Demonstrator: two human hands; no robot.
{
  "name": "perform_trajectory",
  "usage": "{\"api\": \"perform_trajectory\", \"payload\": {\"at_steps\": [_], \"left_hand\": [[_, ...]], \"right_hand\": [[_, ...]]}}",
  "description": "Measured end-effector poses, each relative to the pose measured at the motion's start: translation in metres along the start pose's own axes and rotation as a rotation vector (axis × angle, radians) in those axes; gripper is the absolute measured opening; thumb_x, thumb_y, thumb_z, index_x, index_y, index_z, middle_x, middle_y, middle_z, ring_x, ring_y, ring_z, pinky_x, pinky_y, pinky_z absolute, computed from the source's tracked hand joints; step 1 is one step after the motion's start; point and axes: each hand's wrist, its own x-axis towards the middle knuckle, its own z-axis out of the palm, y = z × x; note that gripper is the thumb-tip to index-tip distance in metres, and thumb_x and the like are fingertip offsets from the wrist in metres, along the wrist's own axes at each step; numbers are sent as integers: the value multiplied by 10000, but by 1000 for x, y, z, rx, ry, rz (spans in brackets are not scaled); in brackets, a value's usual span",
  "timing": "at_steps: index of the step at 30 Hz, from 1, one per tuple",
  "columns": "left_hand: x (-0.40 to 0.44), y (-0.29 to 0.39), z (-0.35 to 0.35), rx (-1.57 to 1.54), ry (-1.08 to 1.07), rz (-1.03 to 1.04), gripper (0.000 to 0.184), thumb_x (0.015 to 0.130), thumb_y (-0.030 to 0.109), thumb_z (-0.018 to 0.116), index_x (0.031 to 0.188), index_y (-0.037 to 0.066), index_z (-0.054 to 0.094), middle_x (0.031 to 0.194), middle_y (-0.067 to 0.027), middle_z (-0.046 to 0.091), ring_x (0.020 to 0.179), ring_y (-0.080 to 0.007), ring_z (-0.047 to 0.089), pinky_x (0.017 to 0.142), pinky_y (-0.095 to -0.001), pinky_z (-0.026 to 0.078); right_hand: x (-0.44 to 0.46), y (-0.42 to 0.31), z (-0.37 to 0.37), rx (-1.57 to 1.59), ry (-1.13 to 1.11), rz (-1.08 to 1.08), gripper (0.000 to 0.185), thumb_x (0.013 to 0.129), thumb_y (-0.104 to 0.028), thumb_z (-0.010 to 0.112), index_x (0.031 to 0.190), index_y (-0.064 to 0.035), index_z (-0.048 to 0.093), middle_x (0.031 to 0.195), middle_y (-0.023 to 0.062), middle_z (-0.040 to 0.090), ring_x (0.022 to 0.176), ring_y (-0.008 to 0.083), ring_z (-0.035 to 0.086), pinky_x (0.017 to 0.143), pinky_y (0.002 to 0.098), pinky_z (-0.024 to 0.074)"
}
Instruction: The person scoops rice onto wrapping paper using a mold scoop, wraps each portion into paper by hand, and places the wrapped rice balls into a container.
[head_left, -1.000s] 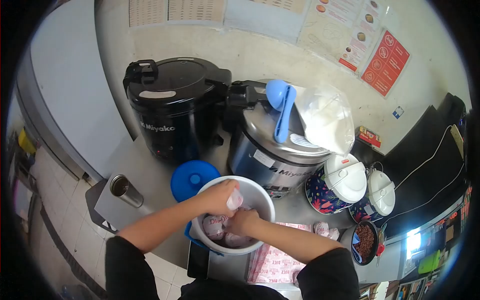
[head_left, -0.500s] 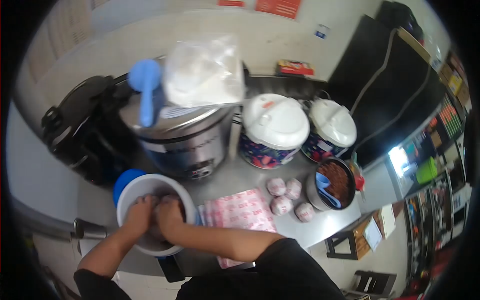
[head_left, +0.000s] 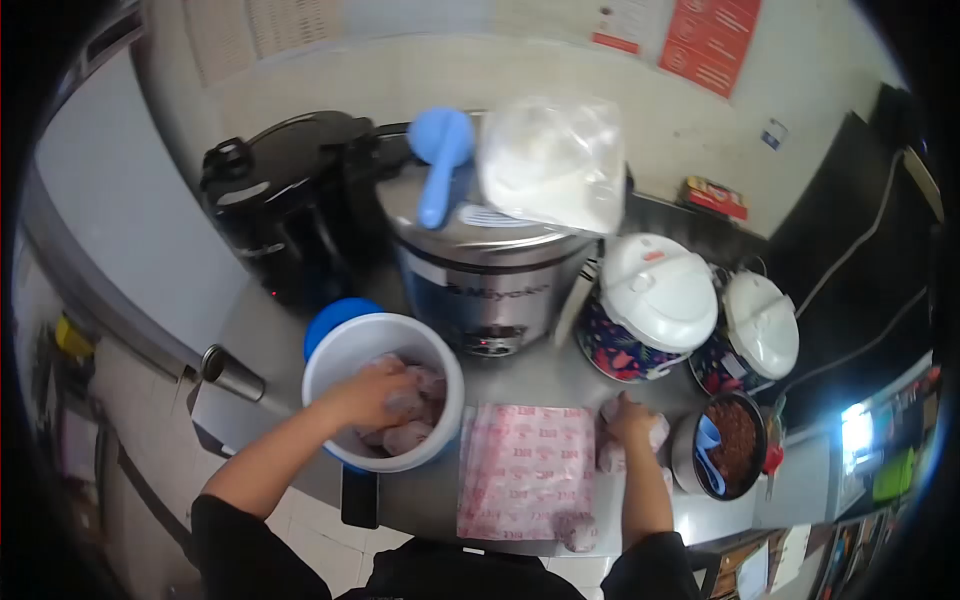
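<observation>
My left hand (head_left: pixel 375 395) reaches into a white bucket (head_left: pixel 313 385), its fingers curled over a paper-wrapped rice bundle. Several more wrapped rice bundles (head_left: pixel 408 437) lie around it inside. My right hand (head_left: pixel 632 422) is among the wrapped bundles on the steel counter, its fingers closed round one wrapped bundle (head_left: pixel 611 407); my hand partly hides the group. Between my hands lies a stack of pink printed wrapping paper (head_left: pixel 525 465) with "RICE" on it. One wrapped bundle (head_left: pixel 576 531) sits at the stack's near right corner.
A large steel rice cooker (head_left: pixel 480 290) stands behind, bearing a blue scoop (head_left: pixel 440 160) and a clear plastic bag (head_left: pixel 550 165). A black cooker (head_left: pixel 285 210) is at left. Two white-lidded cookers (head_left: pixel 660 300) and a pot of brown food (head_left: pixel 735 440) stand at right. A metal cup (head_left: pixel 232 373) is at left.
My right hand has left the bucket and moved right to the wrapped bundles on the counter. My left hand stays in the bucket. The view has shifted left, and a bundle now shows at the paper's corner.
</observation>
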Motion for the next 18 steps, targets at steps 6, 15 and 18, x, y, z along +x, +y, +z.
{"api": "perform_trajectory", "payload": {"at_steps": [6,15,18], "left_hand": [[1,-7,11,130,-125,-25,563,680,250,721,1208,186,536,1246,-132,460,1117,-348,486,947,-465,411],[-25,-30,-18,297,-92,-75,449,687,233,711,1111,131,603,1106,-109,568,1018,-285,563,856,-408,461],[-39,-24,-19,233,-166,-132,460,695,220,702,1134,129,601,1131,-96,569,982,-274,586,851,-409,457]], "right_hand": [[-111,-28,-122,803,-130,-999,753,554,-67,741,1248,-111,451,1151,131,526,1040,338,549,880,407,466],[-185,-278,-114,-125,25,-941,677,632,-205,730,1230,-42,457,1174,199,484,1053,329,560,887,414,469],[-178,-287,-102,-312,135,-845,618,674,-234,713,1176,32,469,1154,227,489,997,344,595,846,422,500]]}}
